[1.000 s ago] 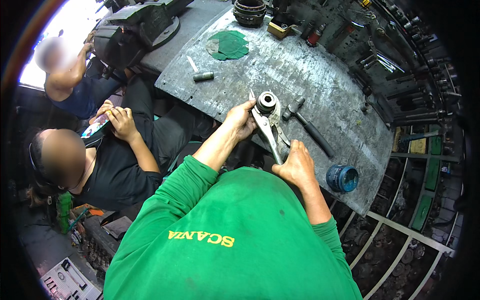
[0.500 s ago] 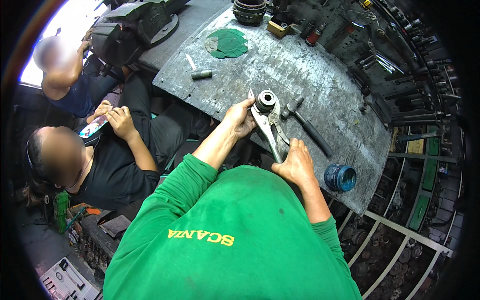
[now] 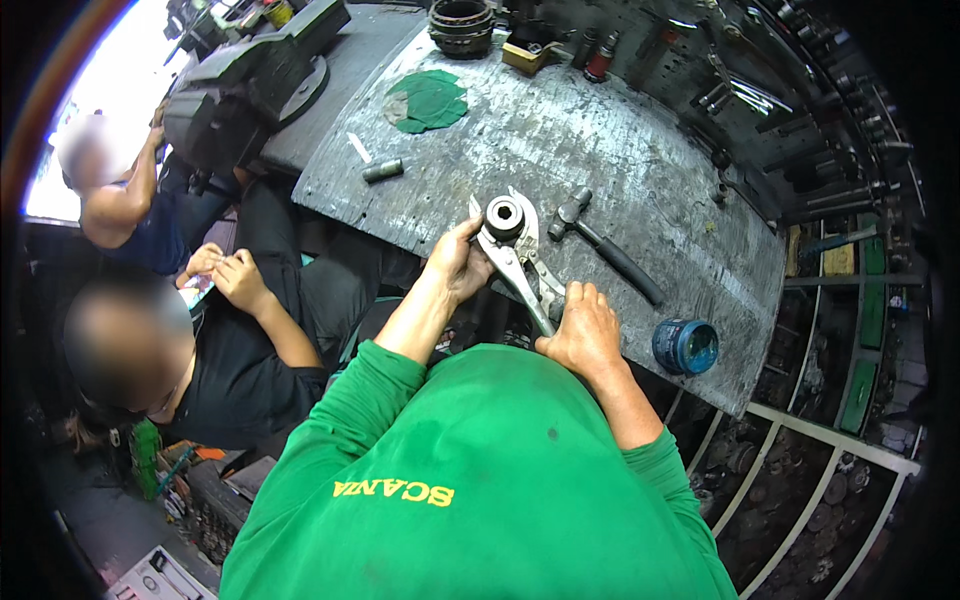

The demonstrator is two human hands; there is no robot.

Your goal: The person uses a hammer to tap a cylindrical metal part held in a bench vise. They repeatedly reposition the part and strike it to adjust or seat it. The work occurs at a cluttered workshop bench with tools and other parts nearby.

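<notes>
Little has shifted since the earlier frame. The pliers (image 3: 520, 270) are gripped at the handles by the closed right hand (image 3: 583, 330); the left hand (image 3: 458, 265) steadies the cylindrical bushing (image 3: 504, 216), clamped on the workbench (image 3: 620, 150) beside a hammer (image 3: 605, 243).

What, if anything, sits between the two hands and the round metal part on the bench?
Nothing visible does. The left hand is right beside the round metal part, and the pliers held by the right hand reach up to it. The hammer lies to the right, off that line.
</notes>
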